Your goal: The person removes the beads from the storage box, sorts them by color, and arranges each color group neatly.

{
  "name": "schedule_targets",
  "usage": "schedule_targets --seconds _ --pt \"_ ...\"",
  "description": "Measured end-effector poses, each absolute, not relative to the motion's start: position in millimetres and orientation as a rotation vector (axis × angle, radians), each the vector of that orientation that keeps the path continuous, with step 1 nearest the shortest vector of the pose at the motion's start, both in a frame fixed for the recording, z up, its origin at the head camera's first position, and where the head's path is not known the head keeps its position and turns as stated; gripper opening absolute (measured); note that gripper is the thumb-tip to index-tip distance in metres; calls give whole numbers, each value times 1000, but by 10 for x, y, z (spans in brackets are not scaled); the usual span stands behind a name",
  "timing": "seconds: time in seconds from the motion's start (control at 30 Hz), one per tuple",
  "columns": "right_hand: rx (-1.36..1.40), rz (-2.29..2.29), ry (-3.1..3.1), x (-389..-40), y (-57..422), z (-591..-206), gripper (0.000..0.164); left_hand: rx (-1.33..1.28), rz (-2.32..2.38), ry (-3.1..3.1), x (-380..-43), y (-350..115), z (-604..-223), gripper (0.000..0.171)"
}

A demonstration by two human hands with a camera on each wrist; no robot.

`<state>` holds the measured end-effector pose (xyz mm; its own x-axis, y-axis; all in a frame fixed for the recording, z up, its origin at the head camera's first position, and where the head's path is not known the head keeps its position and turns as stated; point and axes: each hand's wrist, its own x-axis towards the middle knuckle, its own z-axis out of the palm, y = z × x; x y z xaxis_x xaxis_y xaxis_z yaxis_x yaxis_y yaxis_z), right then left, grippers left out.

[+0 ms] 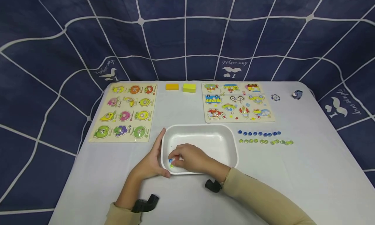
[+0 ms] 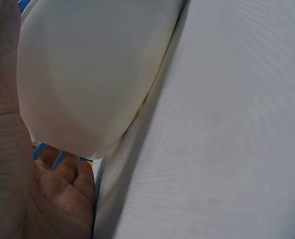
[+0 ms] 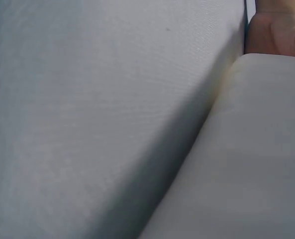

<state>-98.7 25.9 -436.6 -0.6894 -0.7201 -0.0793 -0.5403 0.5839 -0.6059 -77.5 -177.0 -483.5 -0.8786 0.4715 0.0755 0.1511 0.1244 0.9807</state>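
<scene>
A white rectangular tray (image 1: 205, 129) stands near the table's middle. Against its left wall lies my left hand (image 1: 149, 161), with fingers extended along the side and the thumb at the near left corner. My right hand (image 1: 190, 158) reaches inside, fingers bent and pointing down at the near left corner. By its fingertips are a small blue bead (image 1: 170, 160) and a small green bead (image 1: 172, 166); whether it pinches either one I cannot tell. In the left wrist view, the tray's pale outer wall (image 2: 97, 74) rises close to the hand. The right wrist view mostly shows tray wall (image 3: 251, 149) and tablecloth.
Right of the tray run a row of blue beads (image 1: 255, 133) and a row of green beads (image 1: 256, 140). Puzzle boards with fruit (image 1: 133, 117) and vehicles (image 1: 222, 101) lie farther back. Between them sit orange (image 1: 172, 86) and yellow blocks (image 1: 189, 87). A chip (image 1: 275, 97) and a small figure (image 1: 297, 94) stand far right.
</scene>
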Motion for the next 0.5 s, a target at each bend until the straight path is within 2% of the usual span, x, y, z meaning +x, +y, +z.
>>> schedule_targets --seconds 0.23,0.5 --pt "-1033 -797 2488 -990 248 -4390 7 631 1826 2158 -777 -1769 -4828 146" --pt "-1029 -767 2454 -992 240 -4381 14 623 1803 2175 -773 -1766 -4817 145"
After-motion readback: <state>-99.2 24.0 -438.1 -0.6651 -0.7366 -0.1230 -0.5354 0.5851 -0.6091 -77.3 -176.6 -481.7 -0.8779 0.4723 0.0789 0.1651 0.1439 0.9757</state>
